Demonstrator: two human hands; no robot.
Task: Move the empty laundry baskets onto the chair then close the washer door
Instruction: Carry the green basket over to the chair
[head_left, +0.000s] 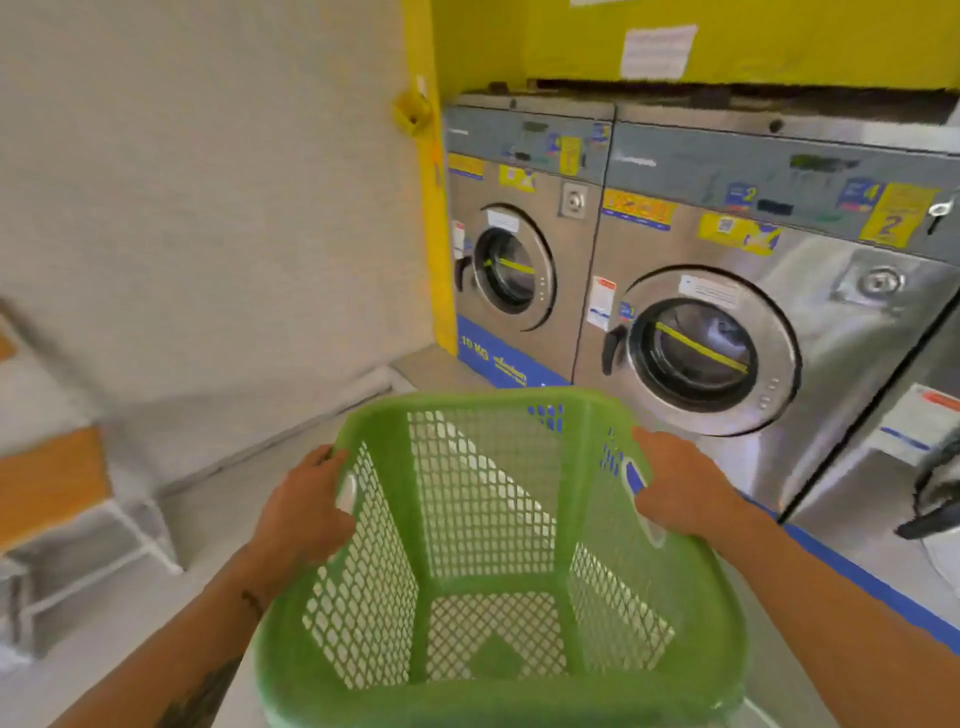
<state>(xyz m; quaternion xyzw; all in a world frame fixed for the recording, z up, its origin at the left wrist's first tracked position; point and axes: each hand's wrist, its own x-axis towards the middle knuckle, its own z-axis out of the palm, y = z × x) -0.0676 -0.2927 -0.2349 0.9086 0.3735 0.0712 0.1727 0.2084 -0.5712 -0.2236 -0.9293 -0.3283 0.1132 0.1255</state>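
An empty green mesh laundry basket (493, 545) fills the lower middle of the head view, held off the floor in front of me. My left hand (306, 509) grips its left rim at the handle slot. My right hand (675, 488) grips the right rim at the other handle slot. At the left edge stands a chair (52, 483) with a wooden seat and white metal frame. At the far right edge, part of a dark washer door (935, 499) shows, seemingly swung open; most of it is cut off.
Two steel front-load washers, one (519, 244) in the corner and one (727, 312) to its right, stand with round doors shut along the yellow wall. A white wall runs down the left. Blue tape (857, 577) lines the floor before the machines.
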